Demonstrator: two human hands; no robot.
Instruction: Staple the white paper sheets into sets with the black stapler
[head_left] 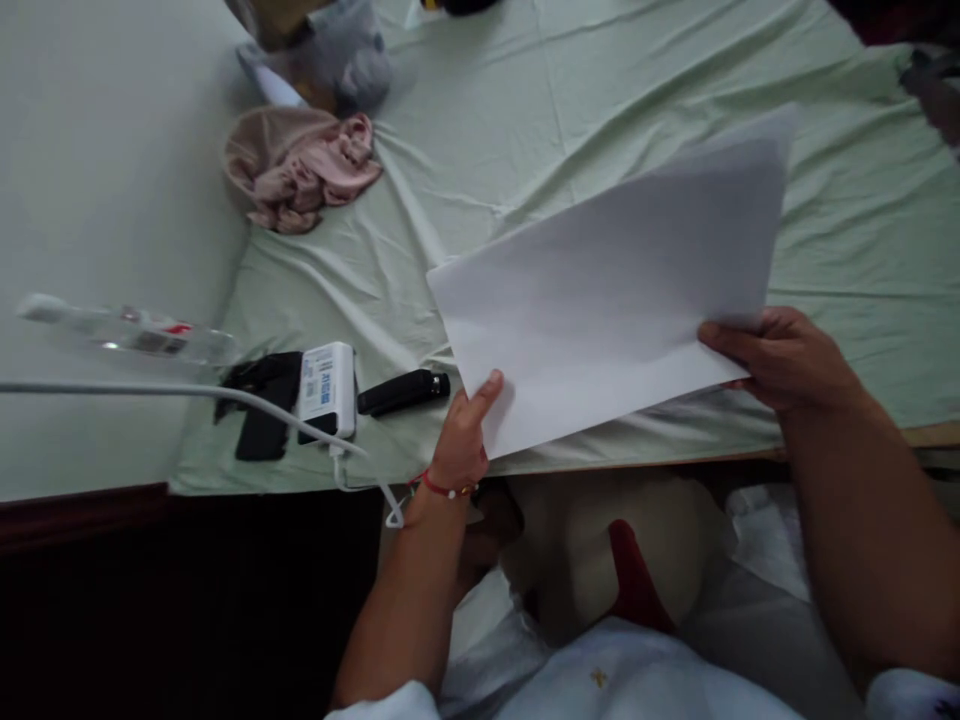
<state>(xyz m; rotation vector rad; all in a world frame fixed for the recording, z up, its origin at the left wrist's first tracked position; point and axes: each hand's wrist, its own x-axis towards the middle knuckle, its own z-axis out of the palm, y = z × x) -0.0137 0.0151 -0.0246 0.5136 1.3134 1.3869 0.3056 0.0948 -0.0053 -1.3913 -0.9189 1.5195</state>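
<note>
Both hands hold a blank white sheet of paper (607, 285) over the front edge of the bed; a second edge along its top suggests more than one sheet. At the paper's lower left corner, my left hand (465, 430) is closed, thumb on top and the other fingers hidden below. My right hand (787, 358) pinches the lower right side, its thumb lying on the upper face. Just left of my left hand lies a black stapler (403, 392) on the green sheet.
A white power bank (327, 388), a black phone (264, 425) and a clear plastic bottle (135, 330) are at the left. A grey cable (247, 398) crosses there. Crumpled pink cloth (307, 170) lies by the wall on the green bedsheet (480, 110).
</note>
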